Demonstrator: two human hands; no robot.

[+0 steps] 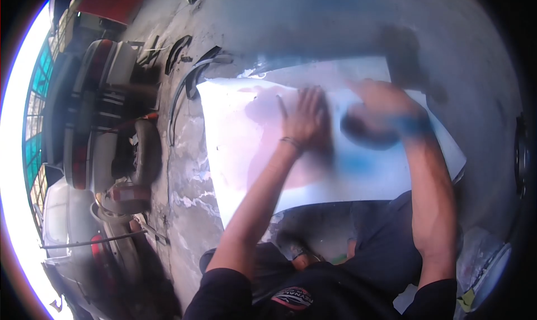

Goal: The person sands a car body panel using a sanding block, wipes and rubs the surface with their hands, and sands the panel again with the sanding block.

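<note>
A large, bright white sheet (234, 147) lies across the floor in front of my knees, its corners uneven; I cannot tell whether it is paper or a stiff panel. My left hand (304, 117) rests flat near the sheet's middle, fingers spread, with a thin dark band at the wrist. Over the right part of the sheet is my right hand (387, 103). Blur smears its fingers, so what they hold, if anything, does not show. A dark shadow lies beneath it.
Car bumpers (84, 119) with red lights are stacked along the left. Curved dark strips (178, 54) lie on the concrete floor (187, 169) beyond the sheet's left corner. A white car part (67, 214) stands lower left. Clear plastic (481, 253) lies at the lower right.
</note>
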